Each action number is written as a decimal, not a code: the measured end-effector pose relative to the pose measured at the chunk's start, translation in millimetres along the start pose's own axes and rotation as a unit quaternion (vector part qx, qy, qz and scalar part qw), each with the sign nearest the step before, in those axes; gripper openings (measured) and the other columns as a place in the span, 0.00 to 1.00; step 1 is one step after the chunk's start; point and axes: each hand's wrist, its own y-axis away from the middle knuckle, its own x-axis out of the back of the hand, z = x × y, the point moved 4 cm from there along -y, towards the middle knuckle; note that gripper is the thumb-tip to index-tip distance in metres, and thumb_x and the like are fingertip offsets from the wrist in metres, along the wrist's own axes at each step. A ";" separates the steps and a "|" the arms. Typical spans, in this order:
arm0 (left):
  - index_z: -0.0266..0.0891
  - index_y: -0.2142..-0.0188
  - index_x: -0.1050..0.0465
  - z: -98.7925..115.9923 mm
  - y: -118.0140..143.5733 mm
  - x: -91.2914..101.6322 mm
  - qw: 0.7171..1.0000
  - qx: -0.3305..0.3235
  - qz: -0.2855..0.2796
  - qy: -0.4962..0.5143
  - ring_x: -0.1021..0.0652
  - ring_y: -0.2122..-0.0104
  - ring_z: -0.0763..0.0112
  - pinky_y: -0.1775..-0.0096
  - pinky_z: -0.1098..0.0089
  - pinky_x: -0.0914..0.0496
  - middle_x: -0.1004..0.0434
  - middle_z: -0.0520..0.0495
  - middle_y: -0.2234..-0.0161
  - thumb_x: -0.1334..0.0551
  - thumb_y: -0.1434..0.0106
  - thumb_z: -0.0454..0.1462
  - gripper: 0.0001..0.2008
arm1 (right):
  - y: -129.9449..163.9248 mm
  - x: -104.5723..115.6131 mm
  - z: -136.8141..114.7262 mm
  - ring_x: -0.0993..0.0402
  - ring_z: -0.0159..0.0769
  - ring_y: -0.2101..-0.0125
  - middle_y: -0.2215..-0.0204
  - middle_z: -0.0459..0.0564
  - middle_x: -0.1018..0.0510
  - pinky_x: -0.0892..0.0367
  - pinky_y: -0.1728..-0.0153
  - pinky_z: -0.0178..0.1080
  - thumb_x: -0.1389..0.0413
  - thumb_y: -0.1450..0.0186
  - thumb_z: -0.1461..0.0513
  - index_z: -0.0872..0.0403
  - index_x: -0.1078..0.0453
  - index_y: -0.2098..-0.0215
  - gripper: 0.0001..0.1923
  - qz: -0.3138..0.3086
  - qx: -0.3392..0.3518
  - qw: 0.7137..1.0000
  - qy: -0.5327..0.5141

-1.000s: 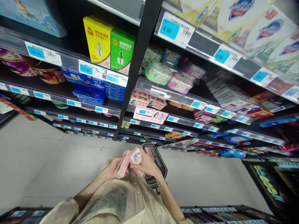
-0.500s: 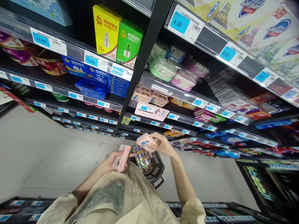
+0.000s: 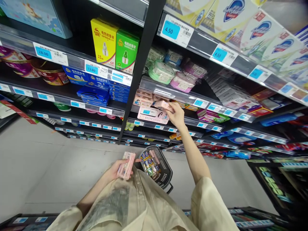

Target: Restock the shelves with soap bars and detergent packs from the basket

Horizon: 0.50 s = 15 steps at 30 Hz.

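Note:
My right hand (image 3: 177, 115) is closed on a small pink soap box (image 3: 161, 105) at the front of a shelf, just above a pink price card (image 3: 154, 114). Similar pink boxes (image 3: 143, 98) are stacked on that shelf, left of the hand. Close to my body, my left hand (image 3: 117, 170) grips another pink soap box (image 3: 126, 165), its fingers wrapped round the side. Beyond the left hand is a black shopping basket (image 3: 166, 165) with several colourful packets (image 3: 149, 164) and a pink box in it.
Wrapped soaps in green (image 3: 161, 72) and pink packs lie on the shelf above. A dark upright post (image 3: 138, 64) divides the shelving. To its left stand yellow (image 3: 104, 41) and green boxes. Shelf edges with price tags jut out. Grey floor (image 3: 79, 166) lies below.
My right hand has moved up and forward with its pink box, from above the basket to the shelf. The left hand keeps its box in about the same place. The view has shifted slightly.

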 end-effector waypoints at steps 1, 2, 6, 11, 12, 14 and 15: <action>0.42 0.39 0.25 0.2 0.3 0.4 1.000 -0.001 0.003 0.000 0.17 0.73 0.60 0.74 0.63 0.21 0.23 0.39 0.38 0.32 0.38 0.41 0.28 | -3.1 -3.7 5.0 0.21 0.50 0.51 0.50 0.58 0.18 0.26 0.49 0.47 0.41 0.27 0.49 0.53 0.22 0.44 0.21 -0.006 -0.005 1.000 0.016; 0.42 0.38 0.26 0.4 0.2 1.3 1.000 -0.002 0.005 0.000 0.17 0.73 0.60 0.74 0.63 0.21 0.23 0.39 0.38 0.32 0.38 0.41 0.28 | -5.9 -6.9 9.2 0.21 0.51 0.50 0.49 0.59 0.18 0.26 0.48 0.48 0.41 0.27 0.50 0.54 0.21 0.44 0.21 -0.011 -0.012 0.999 0.033; 0.42 0.36 0.28 -0.5 -3.1 7.5 1.000 -0.004 0.000 -0.001 0.17 0.72 0.59 0.74 0.63 0.20 0.23 0.38 0.39 0.32 0.37 0.41 0.29 | -16.2 -16.7 15.1 0.23 0.54 0.47 0.45 0.59 0.19 0.26 0.45 0.52 0.37 0.28 0.52 0.53 0.21 0.42 0.21 -0.048 -0.025 0.995 0.090; 0.47 0.31 0.36 -4.7 -12.6 15.4 0.998 -0.007 -0.065 0.010 0.15 0.71 0.58 0.72 0.61 0.18 0.21 0.35 0.42 0.33 0.33 0.42 0.32 | -21.5 -20.3 9.8 0.26 0.58 0.43 0.42 0.58 0.22 0.24 0.46 0.56 0.36 0.29 0.53 0.49 0.19 0.43 0.19 -0.088 -0.034 0.988 0.122; 0.47 0.30 0.38 -5.6 -14.1 16.3 0.996 -0.005 -0.085 0.013 0.15 0.70 0.58 0.71 0.61 0.17 0.20 0.35 0.43 0.34 0.32 0.42 0.32 | -20.6 -20.8 9.3 0.27 0.58 0.42 0.42 0.58 0.22 0.24 0.46 0.56 0.37 0.29 0.53 0.49 0.19 0.44 0.18 -0.089 -0.039 0.988 0.121; 0.46 0.29 0.39 -6.9 -16.2 18.1 0.994 -0.005 -0.108 0.012 0.15 0.69 0.58 0.70 0.61 0.17 0.19 0.34 0.45 0.35 0.30 0.42 0.32 | -17.5 -23.1 9.8 0.29 0.59 0.39 0.40 0.59 0.24 0.24 0.44 0.57 0.37 0.29 0.53 0.49 0.20 0.43 0.18 -0.087 -0.053 0.989 0.108; 0.45 0.30 0.39 -7.5 -16.7 19.0 0.994 -0.005 -0.108 0.007 0.15 0.69 0.58 0.70 0.61 0.17 0.19 0.34 0.45 0.35 0.30 0.42 0.32 | -15.8 -24.7 11.1 0.31 0.59 0.37 0.38 0.60 0.26 0.26 0.41 0.58 0.36 0.30 0.53 0.49 0.21 0.42 0.20 -0.078 -0.065 0.990 0.097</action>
